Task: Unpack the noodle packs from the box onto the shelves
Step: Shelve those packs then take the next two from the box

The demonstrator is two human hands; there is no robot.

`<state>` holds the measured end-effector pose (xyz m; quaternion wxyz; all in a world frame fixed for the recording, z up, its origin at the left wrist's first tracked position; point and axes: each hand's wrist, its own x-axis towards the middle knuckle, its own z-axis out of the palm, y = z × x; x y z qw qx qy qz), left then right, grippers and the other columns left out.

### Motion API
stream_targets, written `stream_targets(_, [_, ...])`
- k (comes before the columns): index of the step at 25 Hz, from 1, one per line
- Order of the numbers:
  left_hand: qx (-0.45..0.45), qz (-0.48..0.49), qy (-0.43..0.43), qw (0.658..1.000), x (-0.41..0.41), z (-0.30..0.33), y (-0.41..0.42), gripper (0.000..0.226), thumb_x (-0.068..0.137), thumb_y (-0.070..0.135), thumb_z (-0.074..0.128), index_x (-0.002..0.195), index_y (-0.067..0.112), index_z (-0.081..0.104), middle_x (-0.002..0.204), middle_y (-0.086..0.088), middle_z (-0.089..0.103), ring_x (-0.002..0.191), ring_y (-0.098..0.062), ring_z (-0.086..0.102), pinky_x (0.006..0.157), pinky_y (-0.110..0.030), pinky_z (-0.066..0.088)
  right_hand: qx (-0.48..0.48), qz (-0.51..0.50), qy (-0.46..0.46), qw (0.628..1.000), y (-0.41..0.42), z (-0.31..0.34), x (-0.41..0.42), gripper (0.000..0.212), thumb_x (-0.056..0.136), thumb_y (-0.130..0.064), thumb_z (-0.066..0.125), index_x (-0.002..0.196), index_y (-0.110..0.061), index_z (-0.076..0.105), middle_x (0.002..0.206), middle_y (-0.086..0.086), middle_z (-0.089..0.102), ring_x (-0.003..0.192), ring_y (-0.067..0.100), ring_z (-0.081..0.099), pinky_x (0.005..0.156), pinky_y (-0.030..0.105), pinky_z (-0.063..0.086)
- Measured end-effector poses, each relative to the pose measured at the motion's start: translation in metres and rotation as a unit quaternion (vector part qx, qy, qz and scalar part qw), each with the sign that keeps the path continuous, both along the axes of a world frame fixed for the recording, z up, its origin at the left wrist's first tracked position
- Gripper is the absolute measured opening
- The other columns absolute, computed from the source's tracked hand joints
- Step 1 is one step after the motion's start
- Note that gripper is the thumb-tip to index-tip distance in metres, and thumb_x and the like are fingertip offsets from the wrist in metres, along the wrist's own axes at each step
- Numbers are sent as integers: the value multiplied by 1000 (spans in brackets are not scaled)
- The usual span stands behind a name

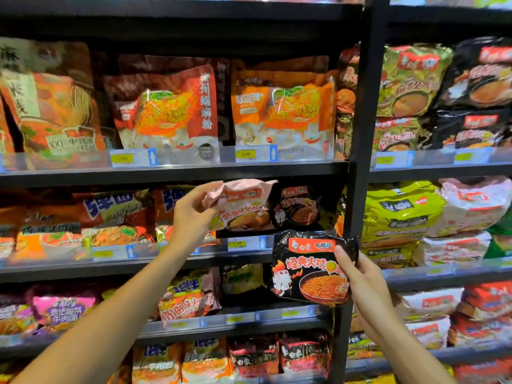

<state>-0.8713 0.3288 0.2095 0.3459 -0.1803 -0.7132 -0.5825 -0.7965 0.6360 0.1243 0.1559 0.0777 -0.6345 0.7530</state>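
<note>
My left hand (194, 214) pinches the top left corner of a pink noodle pack (243, 209) that stands on the middle shelf (171, 261), beside a black pack (302, 209) on the same shelf. My right hand (360, 275) grips the right edge of a black noodle pack (307, 270) with red and orange print, held upright in the air in front of the shelf, just below the black pack. The box is out of view.
Black shelving (177, 171) packed with noodle bags fills the view, with price tags along each edge. A black upright post (363, 134) splits the left bay from the right bay, where green, white and black packs are stacked.
</note>
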Motion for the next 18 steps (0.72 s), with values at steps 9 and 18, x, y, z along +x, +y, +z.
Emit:
stream_targets(9, [-61,62,-128,988,-59,-15,17,19,88,22,74,78,9,63,70,-8,62,70,-20,61,67,-41,52,-6,-35,40,999,0,24,-44,31,88,-47,64,111,-27,73,110,-2,76,109,19,69,101,54,51])
stream_targets(18, [-263,195,-191,925,-89,-5,15,45,86,0,60,55,13,30,53,-2,30,48,-15,31,46,-31,22,31,-131,88,987,-18,58,-109,18,97,-40,61,101,-27,71,100,2,75,99,15,70,88,46,57])
